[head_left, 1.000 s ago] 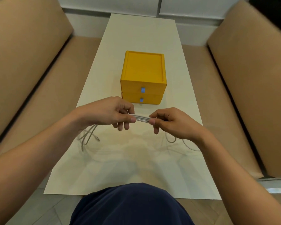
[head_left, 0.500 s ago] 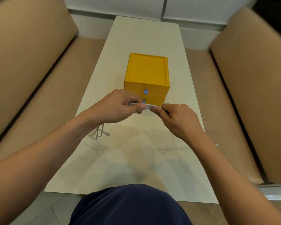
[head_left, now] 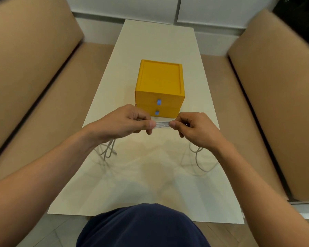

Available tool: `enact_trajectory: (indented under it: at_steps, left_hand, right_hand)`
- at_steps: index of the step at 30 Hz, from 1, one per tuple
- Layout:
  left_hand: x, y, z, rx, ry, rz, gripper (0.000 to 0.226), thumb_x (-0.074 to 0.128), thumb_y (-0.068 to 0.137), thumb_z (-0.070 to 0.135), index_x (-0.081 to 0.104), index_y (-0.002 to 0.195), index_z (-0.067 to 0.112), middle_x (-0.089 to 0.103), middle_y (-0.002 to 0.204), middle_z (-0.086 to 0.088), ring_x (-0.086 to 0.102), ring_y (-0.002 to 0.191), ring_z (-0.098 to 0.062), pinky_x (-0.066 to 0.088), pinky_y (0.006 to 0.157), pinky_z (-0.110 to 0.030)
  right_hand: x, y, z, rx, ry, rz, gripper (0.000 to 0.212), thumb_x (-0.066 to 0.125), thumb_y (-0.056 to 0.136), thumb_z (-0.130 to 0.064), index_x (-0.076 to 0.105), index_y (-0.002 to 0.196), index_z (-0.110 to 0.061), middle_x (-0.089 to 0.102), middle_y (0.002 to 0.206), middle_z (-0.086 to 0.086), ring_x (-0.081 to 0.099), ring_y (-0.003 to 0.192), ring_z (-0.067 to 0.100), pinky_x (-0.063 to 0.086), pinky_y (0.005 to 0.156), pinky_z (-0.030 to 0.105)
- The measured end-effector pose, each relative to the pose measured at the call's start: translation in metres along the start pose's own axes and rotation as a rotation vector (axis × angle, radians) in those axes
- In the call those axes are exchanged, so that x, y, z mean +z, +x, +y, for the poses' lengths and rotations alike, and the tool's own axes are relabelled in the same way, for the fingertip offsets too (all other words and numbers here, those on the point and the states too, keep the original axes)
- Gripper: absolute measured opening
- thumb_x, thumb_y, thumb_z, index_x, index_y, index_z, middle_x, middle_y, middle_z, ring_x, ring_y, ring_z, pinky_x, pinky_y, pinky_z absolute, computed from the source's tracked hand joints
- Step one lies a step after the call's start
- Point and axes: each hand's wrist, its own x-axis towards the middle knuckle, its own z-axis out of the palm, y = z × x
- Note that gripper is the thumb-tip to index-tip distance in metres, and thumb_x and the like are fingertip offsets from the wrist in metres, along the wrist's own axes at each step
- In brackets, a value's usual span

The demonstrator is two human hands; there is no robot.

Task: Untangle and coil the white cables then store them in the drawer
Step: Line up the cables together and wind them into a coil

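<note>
A bundle of white cables (head_left: 162, 124) is stretched flat between my two hands, just above the table. My left hand (head_left: 127, 122) pinches its left end and my right hand (head_left: 194, 128) pinches its right end. Loose cable loops hang under the left hand and trail from under the right hand onto the table. Just behind my hands stands a yellow two-drawer box (head_left: 160, 88) with blue pulls; both drawers are closed.
The long cream table (head_left: 150, 175) runs away from me between two tan upholstered benches (head_left: 34, 77), one on each side. A white wall closes the far end. My dark blue lap fills the bottom of the view.
My hands have drawn apart a little and come back toward me, away from the box front. More of the cable bundle shows between them, and loops trail on the right again.
</note>
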Motion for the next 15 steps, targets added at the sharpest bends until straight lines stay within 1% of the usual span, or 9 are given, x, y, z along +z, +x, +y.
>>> enact_trajectory:
  at_steps: [2,3,5,7,9,11,13,15]
  left_hand:
    - [-0.002,0.001,-0.004,-0.028,0.048,0.03,0.031,0.065,0.098,0.042,0.075,0.078,0.021,0.046,0.06,-0.001,0.038,0.059,-0.014,0.031,0.055,-0.022]
    - [-0.003,0.002,-0.007,-0.054,0.098,0.06,0.031,0.065,0.098,0.044,0.075,0.078,0.022,0.048,0.062,-0.005,0.04,0.059,-0.015,0.032,0.055,-0.024]
    - [-0.003,0.005,-0.011,-0.093,0.174,0.111,0.031,0.065,0.097,0.047,0.075,0.078,0.024,0.051,0.064,-0.009,0.041,0.056,-0.013,0.033,0.055,-0.025]
    - [-0.002,0.005,-0.008,-0.087,0.196,0.115,0.032,0.065,0.097,0.048,0.075,0.078,0.024,0.05,0.061,-0.007,0.039,0.05,-0.009,0.032,0.053,-0.022]
    - [0.001,0.001,-0.004,-0.057,0.162,0.062,0.032,0.066,0.097,0.047,0.075,0.078,0.023,0.049,0.06,-0.002,0.039,0.052,-0.01,0.031,0.053,-0.022]
    - [0.006,-0.004,0.002,-0.014,0.094,-0.006,0.032,0.067,0.097,0.041,0.075,0.077,0.018,0.048,0.056,0.007,0.038,0.053,-0.008,0.03,0.052,-0.02]
    - [0.004,-0.006,0.003,0.017,0.036,-0.014,0.033,0.067,0.098,0.035,0.074,0.077,0.011,0.045,0.052,0.012,0.036,0.052,-0.004,0.029,0.051,-0.016]
    - [-0.003,-0.006,0.0,0.007,0.03,-0.012,0.033,0.066,0.098,0.035,0.074,0.077,0.011,0.042,0.051,0.012,0.034,0.052,-0.006,0.027,0.051,-0.018]
  right_hand:
    - [-0.003,-0.005,-0.005,-0.033,-0.004,0.046,0.031,0.067,0.098,-0.042,0.068,0.076,-0.02,0.062,0.06,-0.006,0.047,0.052,0.007,0.034,0.051,0.021]
    - [-0.004,-0.008,-0.008,-0.055,0.016,0.037,0.031,0.068,0.098,-0.04,0.068,0.076,-0.018,0.057,0.056,-0.007,0.044,0.051,0.008,0.033,0.051,0.023]
    - [-0.005,-0.014,-0.014,-0.076,0.134,-0.015,0.03,0.07,0.098,-0.035,0.069,0.077,-0.013,0.047,0.051,-0.009,0.038,0.048,0.008,0.03,0.05,0.022]
    - [-0.006,-0.016,-0.009,-0.037,0.244,-0.025,0.03,0.07,0.098,-0.034,0.07,0.076,-0.013,0.044,0.051,-0.009,0.035,0.047,0.007,0.029,0.051,0.02]
    - [-0.001,-0.013,-0.001,0.001,0.201,-0.002,0.031,0.07,0.097,-0.039,0.071,0.076,-0.016,0.048,0.051,-0.005,0.037,0.047,0.006,0.032,0.052,0.024]
    - [0.007,-0.009,0.005,0.045,0.144,0.055,0.031,0.07,0.095,-0.044,0.071,0.076,-0.019,0.057,0.056,0.003,0.041,0.049,0.008,0.035,0.054,0.03]
    - [0.018,-0.004,0.002,0.041,0.117,0.129,0.034,0.07,0.094,-0.047,0.071,0.077,-0.017,0.061,0.061,0.006,0.043,0.051,0.008,0.036,0.053,0.031]
    - [0.023,-0.005,-0.003,0.022,0.088,0.168,0.036,0.07,0.095,-0.047,0.071,0.078,-0.016,0.06,0.06,0.003,0.043,0.051,0.009,0.034,0.051,0.029]
